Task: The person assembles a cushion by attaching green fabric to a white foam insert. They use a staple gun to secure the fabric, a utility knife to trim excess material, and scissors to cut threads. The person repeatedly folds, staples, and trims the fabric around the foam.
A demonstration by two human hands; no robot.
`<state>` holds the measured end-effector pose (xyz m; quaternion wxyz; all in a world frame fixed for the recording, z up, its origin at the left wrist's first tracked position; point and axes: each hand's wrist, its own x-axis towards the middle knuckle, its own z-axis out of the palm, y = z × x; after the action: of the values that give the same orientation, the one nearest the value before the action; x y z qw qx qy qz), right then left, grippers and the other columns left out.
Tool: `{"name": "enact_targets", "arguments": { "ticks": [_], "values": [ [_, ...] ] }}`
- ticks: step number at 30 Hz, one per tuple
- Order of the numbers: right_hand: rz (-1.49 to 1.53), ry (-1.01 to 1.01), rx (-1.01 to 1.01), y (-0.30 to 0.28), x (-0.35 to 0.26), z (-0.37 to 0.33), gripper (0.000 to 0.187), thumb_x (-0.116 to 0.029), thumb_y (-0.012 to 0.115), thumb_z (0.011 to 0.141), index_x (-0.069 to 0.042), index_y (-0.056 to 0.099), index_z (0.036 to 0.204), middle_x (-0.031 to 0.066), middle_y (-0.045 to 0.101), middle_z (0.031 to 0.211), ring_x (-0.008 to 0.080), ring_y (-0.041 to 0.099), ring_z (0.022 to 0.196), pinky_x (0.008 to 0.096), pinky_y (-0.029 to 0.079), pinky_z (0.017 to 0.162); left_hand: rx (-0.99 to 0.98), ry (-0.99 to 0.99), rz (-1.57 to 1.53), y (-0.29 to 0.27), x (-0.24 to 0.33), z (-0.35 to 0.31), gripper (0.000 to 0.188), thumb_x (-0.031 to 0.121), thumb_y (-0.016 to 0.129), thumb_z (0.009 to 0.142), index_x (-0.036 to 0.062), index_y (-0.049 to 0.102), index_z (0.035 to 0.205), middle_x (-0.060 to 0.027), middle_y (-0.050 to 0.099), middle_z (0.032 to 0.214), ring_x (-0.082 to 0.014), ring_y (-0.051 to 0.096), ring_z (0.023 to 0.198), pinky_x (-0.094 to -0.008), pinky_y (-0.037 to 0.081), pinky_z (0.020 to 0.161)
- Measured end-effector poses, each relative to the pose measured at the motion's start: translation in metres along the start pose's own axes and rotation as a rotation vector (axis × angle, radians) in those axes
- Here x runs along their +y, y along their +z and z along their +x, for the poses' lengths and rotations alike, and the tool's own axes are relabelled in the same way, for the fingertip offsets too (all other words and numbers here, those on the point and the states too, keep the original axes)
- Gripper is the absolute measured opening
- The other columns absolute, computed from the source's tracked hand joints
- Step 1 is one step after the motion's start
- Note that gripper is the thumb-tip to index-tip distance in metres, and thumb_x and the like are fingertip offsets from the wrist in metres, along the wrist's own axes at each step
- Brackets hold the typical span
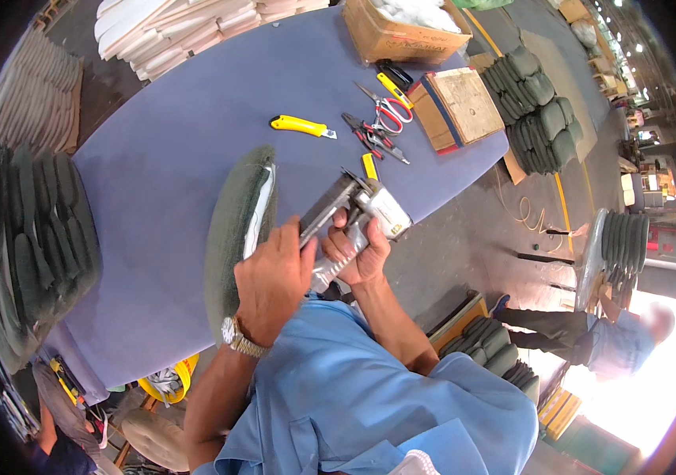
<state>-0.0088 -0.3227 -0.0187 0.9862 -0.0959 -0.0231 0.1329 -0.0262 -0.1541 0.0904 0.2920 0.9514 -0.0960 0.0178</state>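
Note:
A silver pneumatic staple gun is held in front of my body, at the table's near edge. My right hand wraps round its grip, fingers curled. My left hand, with a watch on the wrist, closes on the end of the long dark magazine. Just left of the tool lies a dark green padded cushion, its white inner side showing along the right edge. My left hand overlaps the edge of this cushion; whether it touches it I cannot tell.
On the blue table lie a yellow utility knife, red-handled scissors, pliers and a wooden block. A cardboard box stands at the back. Green cushions are stacked left. Another person stands far right.

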Motion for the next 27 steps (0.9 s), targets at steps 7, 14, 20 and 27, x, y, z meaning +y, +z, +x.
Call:
{"name": "enact_targets", "arguments": {
  "ticks": [7, 14, 20, 27],
  "values": [
    [0.216, -0.074, 0.163, -0.011, -0.001, 0.022, 0.094, -0.083, 0.059, 0.085, -0.003, 0.057, 0.135, 0.0068, 0.065, 0.106, 0.0181, 0.052, 0.072, 0.0335, 0.044, 0.07, -0.257, -0.099, -0.098, -0.038, -0.017, -0.038, 0.04, 0.036, 0.078, 0.091, 0.0044, 0.065, 0.113, -0.0121, 0.073, 0.083, -0.033, 0.072, 0.068, -0.0415, 0.055, 0.056],
    [0.295, 0.036, 0.207, -0.035, 0.008, 0.037, 0.112, -0.097, 0.052, 0.073, -0.008, 0.058, 0.139, 0.0082, 0.068, 0.11, 0.0188, 0.053, 0.074, 0.0344, 0.044, 0.07, -0.227, -0.107, -0.051, -0.062, 0.0, -0.066, 0.047, 0.031, 0.084, 0.085, 0.0046, 0.066, 0.12, -0.0112, 0.076, 0.089, -0.0285, 0.074, 0.067, -0.0404, 0.056, 0.055],
    [0.063, 0.167, 0.337, -0.038, 0.002, 0.037, 0.117, -0.099, 0.038, 0.078, -0.001, 0.056, 0.139, 0.0109, 0.068, 0.109, 0.0219, 0.06, 0.079, 0.0395, 0.051, 0.073, -0.234, -0.135, -0.07, -0.058, -0.009, -0.058, 0.049, 0.029, 0.081, 0.087, 0.0043, 0.065, 0.126, -0.0116, 0.076, 0.094, -0.0301, 0.075, 0.072, -0.0403, 0.056, 0.057],
    [-1.159, 0.498, 0.453, -0.104, -0.039, 0.004, 0.063, -0.057, 0.053, 0.103, 0.0, 0.066, 0.129, 0.0091, 0.072, 0.097, 0.0163, 0.068, 0.076, 0.0306, 0.058, 0.07, -0.322, -0.222, 0.144, -0.023, -0.021, -0.028, 0.049, 0.027, 0.076, 0.09, 0.0054, 0.065, 0.133, -0.0157, 0.076, 0.105, -0.0346, 0.075, 0.087, -0.0459, 0.058, 0.068]
  ]
}}
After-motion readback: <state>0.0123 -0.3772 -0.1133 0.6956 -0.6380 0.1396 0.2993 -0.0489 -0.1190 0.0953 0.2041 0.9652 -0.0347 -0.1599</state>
